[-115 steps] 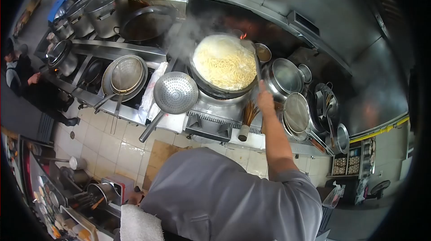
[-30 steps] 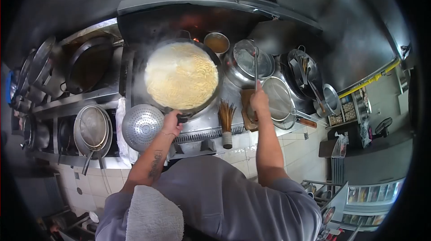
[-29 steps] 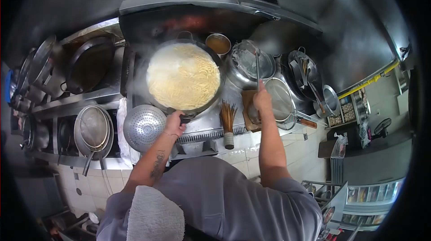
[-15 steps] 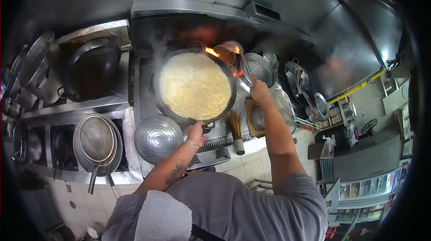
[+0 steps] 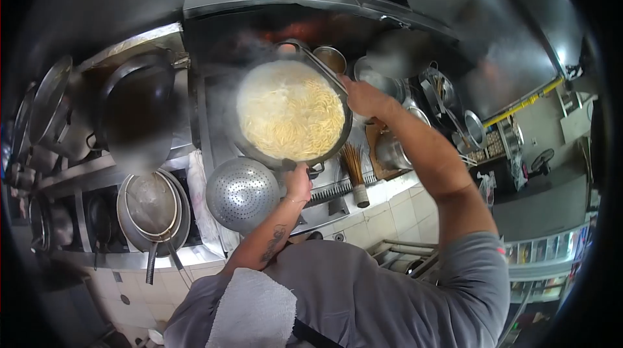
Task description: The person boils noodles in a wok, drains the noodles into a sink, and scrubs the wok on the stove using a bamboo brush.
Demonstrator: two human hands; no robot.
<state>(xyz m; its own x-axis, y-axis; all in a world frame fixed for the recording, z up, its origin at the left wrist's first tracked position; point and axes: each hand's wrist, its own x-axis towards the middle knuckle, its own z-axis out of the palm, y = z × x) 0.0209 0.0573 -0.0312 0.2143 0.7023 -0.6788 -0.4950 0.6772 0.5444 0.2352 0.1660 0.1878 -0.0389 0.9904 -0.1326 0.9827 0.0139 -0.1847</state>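
Your right hand point(image 5: 368, 99) wraps its fingers round a long handle point(image 5: 324, 68) at the wok point(image 5: 348, 114) of noodles point(image 5: 308, 121); your left hand point(image 5: 298, 184) meets the near rim, finger closure indiscernible.

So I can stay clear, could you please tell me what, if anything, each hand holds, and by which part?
The right hand holds a ladle by its long handle; the left hand grips the wok at its near edge.

Grey short-sleeved shirt point(image 5: 363, 289), white shoulder towel point(image 5: 253, 309), forearm tattoo point(image 5: 274, 243).
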